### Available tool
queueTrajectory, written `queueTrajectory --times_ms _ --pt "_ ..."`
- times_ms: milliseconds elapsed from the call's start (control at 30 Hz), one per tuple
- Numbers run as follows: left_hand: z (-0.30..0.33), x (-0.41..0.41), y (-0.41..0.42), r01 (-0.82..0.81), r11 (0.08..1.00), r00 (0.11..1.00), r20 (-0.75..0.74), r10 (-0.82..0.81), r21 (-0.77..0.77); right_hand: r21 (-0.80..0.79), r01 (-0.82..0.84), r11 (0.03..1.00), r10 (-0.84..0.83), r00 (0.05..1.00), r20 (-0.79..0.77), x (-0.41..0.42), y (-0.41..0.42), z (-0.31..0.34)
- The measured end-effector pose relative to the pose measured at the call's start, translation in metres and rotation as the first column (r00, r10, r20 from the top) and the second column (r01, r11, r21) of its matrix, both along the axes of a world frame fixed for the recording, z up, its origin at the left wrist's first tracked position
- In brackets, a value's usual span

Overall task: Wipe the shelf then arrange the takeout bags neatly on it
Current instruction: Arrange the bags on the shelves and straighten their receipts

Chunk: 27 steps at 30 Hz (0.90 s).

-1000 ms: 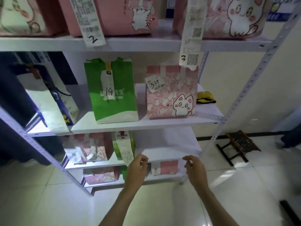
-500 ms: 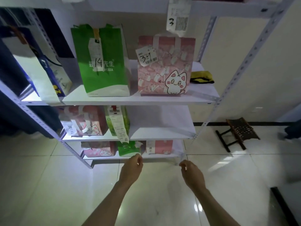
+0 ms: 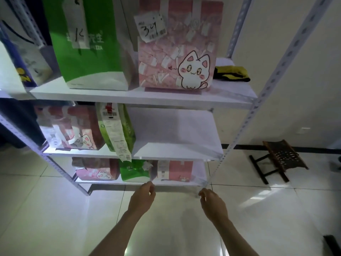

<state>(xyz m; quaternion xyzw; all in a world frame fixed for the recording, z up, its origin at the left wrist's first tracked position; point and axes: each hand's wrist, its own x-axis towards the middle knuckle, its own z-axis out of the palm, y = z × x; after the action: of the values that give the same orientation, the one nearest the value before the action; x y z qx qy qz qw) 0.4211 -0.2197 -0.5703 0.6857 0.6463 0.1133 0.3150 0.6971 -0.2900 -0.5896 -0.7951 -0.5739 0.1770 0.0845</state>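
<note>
Head view, left hand [image 3: 143,197] and right hand [image 3: 212,202] each pinching a clear sheet [image 3: 175,174], long axis left-right.

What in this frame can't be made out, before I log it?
- Head view: what the left hand and right hand pinch; it looks like a sheer sheet, too faint to be sure.
- Green bag: top cut off by the upper edge, tag number blurred.
- Bottom-shelf pink bag: veiled by that haze, label too small.
- Yellow-black cloth: partly behind the cat bag.
</note>
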Motion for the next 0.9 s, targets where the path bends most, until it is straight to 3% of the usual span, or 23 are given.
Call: queueTrajectory --times_ms 333,500,633,900 --pt "-0.220 0.019 0.094 0.012 0.998 0.992 0.127 -0.019 0.060 0.043 -0.033 0.999 0.031 0.998 0.047 0.014 0.096 -0.200" --pt "-0.308 0.032 0.137 -0.009 0.985 0.987 0.161 -0.019 0.172 0.167 0.017 0.986 -0.022 0.999 0.029 0.032 0.135 -0.282" --pt "-0.333 0.038 0.156 -0.032 0.983 0.976 0.216 -0.009 0.182 0.238 0.019 0.971 0.001 0.996 -0.086 0.038 0.152 -0.326" --pt "-0.329 0.038 0.179 -0.051 0.982 0.933 0.360 -0.018 0.181 0.308 0.075 0.948 -0.006 0.976 -0.218 0.039 0.172 -0.338"
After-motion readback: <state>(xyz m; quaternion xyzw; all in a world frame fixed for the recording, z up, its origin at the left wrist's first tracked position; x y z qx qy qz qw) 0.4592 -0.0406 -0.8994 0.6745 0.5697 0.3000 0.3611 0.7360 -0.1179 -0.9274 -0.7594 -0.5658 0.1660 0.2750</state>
